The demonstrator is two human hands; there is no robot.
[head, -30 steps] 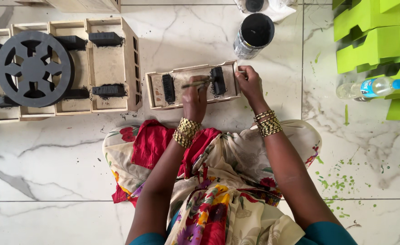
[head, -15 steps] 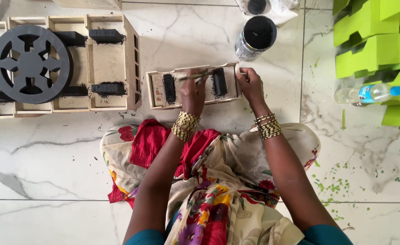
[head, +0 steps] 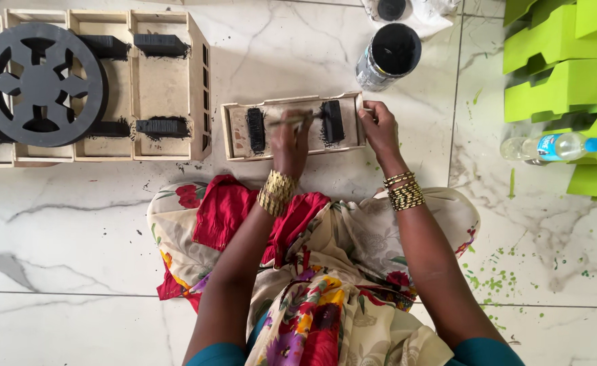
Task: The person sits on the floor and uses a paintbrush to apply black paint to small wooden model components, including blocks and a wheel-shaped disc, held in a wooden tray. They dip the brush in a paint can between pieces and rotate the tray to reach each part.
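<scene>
A small pale wooden tray lies on the marble floor in front of my knees. Two black-painted bars are fixed across it, one on the left and one on the right. My left hand is over the tray's middle, holding a thin brush whose tip points at the right bar. My right hand grips the tray's right end. Both wrists wear gold bangles.
An open jar of black paint stands just beyond the tray, with another black container behind it. A large wooden frame with black bars and a black spoked wheel lies at left. Green blocks and a water bottle are at right.
My left hand has shifted the brush slightly along the tray between the two bars. My right hand stays on the tray's right end.
</scene>
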